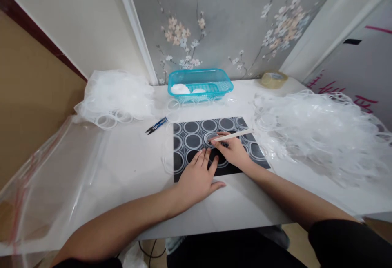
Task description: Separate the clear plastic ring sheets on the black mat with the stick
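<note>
A sheet of translucent rings (192, 127) lies over a black mat (228, 169) on the white table. My left hand (197, 174) rests flat on the sheet's near side, fingers spread. In my right hand (231, 149) is a slim white stick (232, 135), gripped like a pen. Its lower end meets one ring near the middle of the sheet; what kind of tool it is, I cannot tell. Blue-handled thread snips (157, 125) lie just left of the mat. Loose clear rings (168, 159) stick out at the mat's left edge.
A turquoise plastic basket (200, 76) with white round pieces stands at the back. Heaps of translucent ring sheets lie at left (114, 96) and right (324, 129). A roll of clear tape (273, 79) sits back right. A clear plastic bag (55, 178) hangs over the left edge.
</note>
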Demonstrator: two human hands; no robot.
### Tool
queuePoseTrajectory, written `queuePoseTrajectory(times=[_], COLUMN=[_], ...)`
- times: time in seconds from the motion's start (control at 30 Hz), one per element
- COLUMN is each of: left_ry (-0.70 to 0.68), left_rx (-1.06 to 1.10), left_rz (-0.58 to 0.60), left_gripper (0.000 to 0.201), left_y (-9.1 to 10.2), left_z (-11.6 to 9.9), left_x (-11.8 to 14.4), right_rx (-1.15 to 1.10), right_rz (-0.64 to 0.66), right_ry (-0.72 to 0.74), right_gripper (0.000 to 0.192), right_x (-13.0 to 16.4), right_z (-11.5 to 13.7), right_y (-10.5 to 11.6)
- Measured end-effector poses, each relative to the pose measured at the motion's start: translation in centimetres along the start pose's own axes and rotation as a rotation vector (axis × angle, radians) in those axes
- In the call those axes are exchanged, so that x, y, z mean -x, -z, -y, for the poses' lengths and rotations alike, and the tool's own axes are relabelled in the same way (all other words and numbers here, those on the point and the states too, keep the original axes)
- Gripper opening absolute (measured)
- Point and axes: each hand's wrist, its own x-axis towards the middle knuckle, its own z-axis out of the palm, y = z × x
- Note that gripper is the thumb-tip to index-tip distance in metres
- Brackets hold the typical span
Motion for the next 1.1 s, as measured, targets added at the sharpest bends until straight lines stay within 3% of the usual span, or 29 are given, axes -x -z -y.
queuePoseTrajectory(times=[1.1], left_ry=[-0.013], left_rx=[0.010], left_rz=[-0.016], left_gripper=[0.081], left_y=[-0.04], left_z=[0.07], left_x=[0.03], right_rx=[0.005], right_rz=[-0.004], right_ry=[-0.058], right_gripper=[0.020], right_x=[0.15], right_z=[-0.22], right_y=[0.04])
